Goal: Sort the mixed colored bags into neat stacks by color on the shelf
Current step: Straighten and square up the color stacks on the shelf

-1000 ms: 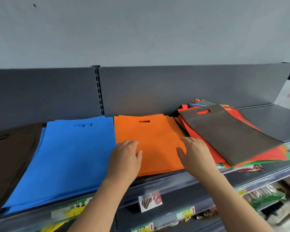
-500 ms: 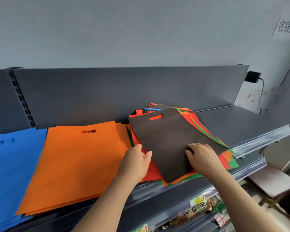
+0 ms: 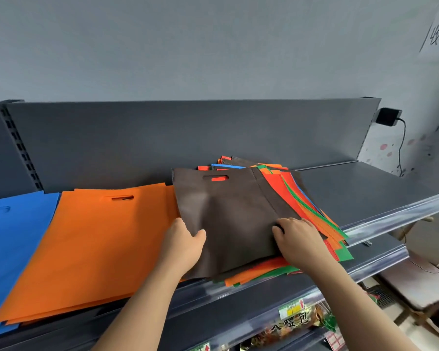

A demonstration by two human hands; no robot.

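Orange stack (image 3: 86, 249) beside brown bag (image 3: 233, 214)

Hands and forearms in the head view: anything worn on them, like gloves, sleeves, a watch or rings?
Nothing worn that shows. The left hand and right hand are bare, no gloves. Both forearms are uncovered down to the bottom edge of the picture, so no sleeve or cuff comes into view. No watch, band or bracelet at either wrist, and no ring on the fingers that show.
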